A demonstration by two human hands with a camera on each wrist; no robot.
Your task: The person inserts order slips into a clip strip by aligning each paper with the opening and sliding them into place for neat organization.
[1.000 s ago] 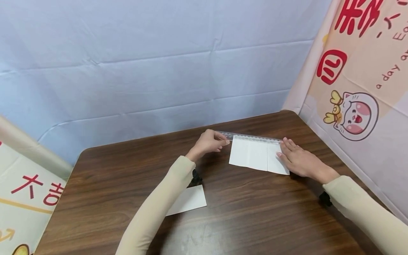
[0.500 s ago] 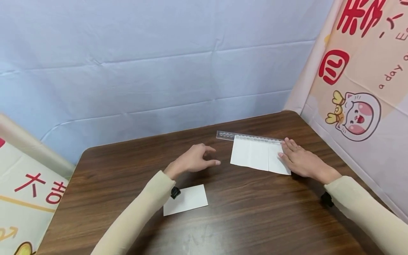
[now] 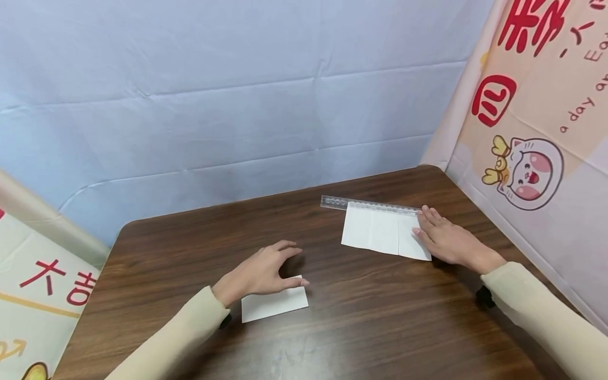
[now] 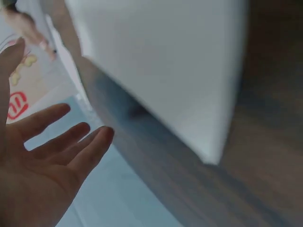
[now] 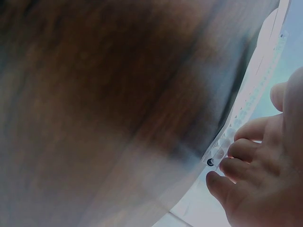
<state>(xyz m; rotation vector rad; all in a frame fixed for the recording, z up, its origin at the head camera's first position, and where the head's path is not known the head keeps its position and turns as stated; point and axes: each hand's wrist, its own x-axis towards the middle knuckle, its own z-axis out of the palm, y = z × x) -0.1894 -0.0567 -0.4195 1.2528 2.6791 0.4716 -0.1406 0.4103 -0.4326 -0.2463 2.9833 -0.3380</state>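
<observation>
In the head view my left hand (image 3: 261, 269) hovers over a small white paper (image 3: 275, 306) near the middle of the table, thumb and fingers spread. The left wrist view shows the same hand (image 4: 52, 156) holding nothing, beside the pale sheet (image 4: 165, 61). My right hand (image 3: 444, 237) rests with straight fingers on the right end of a clear plastic ruler (image 3: 334, 202) and the edge of a larger creased white paper (image 3: 370, 227). The ruler lies along that paper's far edge. In the right wrist view the ruler (image 5: 246, 106) runs past the fingertips (image 5: 215, 182).
A brown wood-grain table (image 3: 190, 274) with rounded corners fills the lower view. Behind it hangs a pale cloth (image 3: 214, 95). Printed banners stand at the right (image 3: 532, 158) and at the left (image 3: 43, 295).
My left hand has let go of the ruler's left end and moved left and nearer, over the small paper. The right hand, ruler and larger paper stay put.
</observation>
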